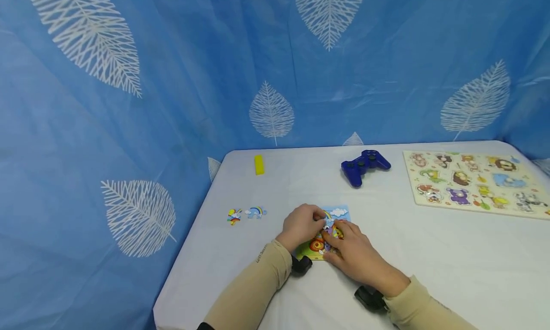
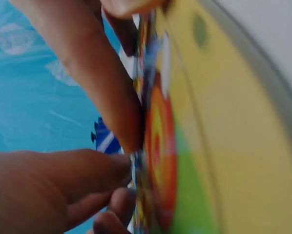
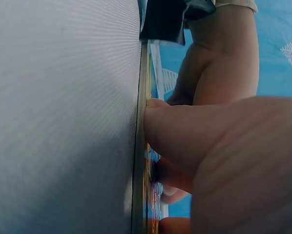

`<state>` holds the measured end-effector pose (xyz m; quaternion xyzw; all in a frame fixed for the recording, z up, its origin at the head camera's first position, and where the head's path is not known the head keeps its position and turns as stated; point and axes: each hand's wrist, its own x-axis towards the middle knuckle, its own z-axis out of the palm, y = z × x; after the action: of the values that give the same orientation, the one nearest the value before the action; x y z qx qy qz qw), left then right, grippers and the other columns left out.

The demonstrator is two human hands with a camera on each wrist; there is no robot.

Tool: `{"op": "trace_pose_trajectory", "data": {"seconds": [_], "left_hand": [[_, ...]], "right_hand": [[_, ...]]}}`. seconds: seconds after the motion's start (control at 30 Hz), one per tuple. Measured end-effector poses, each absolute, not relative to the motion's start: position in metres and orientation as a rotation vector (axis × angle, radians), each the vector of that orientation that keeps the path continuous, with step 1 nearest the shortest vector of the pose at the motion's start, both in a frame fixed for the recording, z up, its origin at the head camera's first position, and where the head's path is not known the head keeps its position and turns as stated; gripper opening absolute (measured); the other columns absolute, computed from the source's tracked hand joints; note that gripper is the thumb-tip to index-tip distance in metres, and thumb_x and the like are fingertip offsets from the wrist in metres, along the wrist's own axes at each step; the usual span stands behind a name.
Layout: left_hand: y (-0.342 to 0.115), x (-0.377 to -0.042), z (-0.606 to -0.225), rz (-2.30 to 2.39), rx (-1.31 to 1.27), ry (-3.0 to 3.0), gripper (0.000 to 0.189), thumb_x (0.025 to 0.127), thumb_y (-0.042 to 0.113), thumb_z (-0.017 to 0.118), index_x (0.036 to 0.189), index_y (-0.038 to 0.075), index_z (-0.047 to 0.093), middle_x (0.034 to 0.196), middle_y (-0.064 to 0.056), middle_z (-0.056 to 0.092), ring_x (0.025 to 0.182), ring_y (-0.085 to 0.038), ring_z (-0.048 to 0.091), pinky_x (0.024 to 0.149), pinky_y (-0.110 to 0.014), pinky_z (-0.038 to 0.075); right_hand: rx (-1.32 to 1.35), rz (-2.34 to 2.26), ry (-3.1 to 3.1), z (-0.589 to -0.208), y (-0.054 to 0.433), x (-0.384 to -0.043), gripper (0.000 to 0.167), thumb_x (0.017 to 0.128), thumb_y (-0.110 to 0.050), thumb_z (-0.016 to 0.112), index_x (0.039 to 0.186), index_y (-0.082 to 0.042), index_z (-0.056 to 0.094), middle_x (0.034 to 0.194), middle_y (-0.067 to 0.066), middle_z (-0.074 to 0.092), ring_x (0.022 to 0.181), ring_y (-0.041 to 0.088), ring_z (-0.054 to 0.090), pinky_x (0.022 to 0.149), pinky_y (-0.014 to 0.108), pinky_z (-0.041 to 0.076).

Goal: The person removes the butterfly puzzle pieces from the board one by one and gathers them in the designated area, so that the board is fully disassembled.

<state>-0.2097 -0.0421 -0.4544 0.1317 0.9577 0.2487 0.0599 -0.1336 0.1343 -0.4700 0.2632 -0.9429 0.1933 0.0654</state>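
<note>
A small, colourful picture puzzle lies on the white table below both hands. It shows blue sky, a rainbow, green grass and an orange lion-like figure. My left hand comes in from the left, fingers curled, and pinches a puzzle piece at the upper middle of the picture; the fingertips mostly hide that piece. Over the right half is my right hand, its fingers resting on the picture. In the right wrist view the right thumb sits at the puzzle's near edge. Two loose pieces, one with a rainbow and one multicoloured, lie to the left.
At the back left of the table lies a yellow block. A dark blue game controller is behind the puzzle. A large wooden animal puzzle board lies at the far right. Blue leaf-patterned cloth hangs behind the table.
</note>
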Motion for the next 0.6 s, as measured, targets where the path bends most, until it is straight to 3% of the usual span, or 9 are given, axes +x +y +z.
{"op": "trace_pose_trajectory", "data": {"seconds": [0.2,0.37,0.5,0.6], "left_hand": [[-0.033,-0.206,-0.461,0.648,0.462,2.983,0.019,0.098,0.034,0.07,0.115,0.035,0.078,0.114,0.009,0.069,0.095,-0.008,0.066,0.071,-0.028,0.053],[-0.031,-0.205,-0.463,0.639,0.487,2.996,0.02,0.098,0.037,0.07,0.116,0.036,0.078,0.116,0.006,0.067,0.078,-0.006,0.06,0.061,-0.024,0.047],[-0.031,-0.205,-0.464,0.625,0.49,3.016,0.016,0.098,0.037,0.071,0.112,0.037,0.078,0.115,0.007,0.066,0.079,-0.006,0.06,0.062,-0.024,0.047],[-0.03,-0.206,-0.466,0.605,0.508,3.026,0.015,0.098,0.038,0.07,0.111,0.037,0.078,0.115,0.008,0.064,0.083,-0.006,0.062,0.066,-0.024,0.049]], "right_hand": [[0.824,0.597,-2.827,-0.469,0.136,-0.133,0.048,0.096,-0.035,0.073,0.135,-0.007,0.068,0.147,0.031,0.05,0.137,0.051,0.046,0.096,0.069,0.047],[0.792,0.642,-2.804,-0.47,0.136,-0.134,0.045,0.092,-0.033,0.078,0.128,-0.005,0.073,0.137,0.032,0.053,0.125,0.045,0.054,0.097,0.058,0.05],[0.793,0.617,-2.778,-0.471,0.134,-0.135,0.044,0.089,-0.033,0.082,0.122,-0.006,0.075,0.118,0.021,0.057,0.106,0.032,0.058,0.087,0.048,0.052],[0.773,0.556,-2.775,-0.471,0.133,-0.135,0.044,0.086,-0.036,0.083,0.12,-0.008,0.077,0.107,0.011,0.058,0.1,0.029,0.055,0.081,0.047,0.051]]}}
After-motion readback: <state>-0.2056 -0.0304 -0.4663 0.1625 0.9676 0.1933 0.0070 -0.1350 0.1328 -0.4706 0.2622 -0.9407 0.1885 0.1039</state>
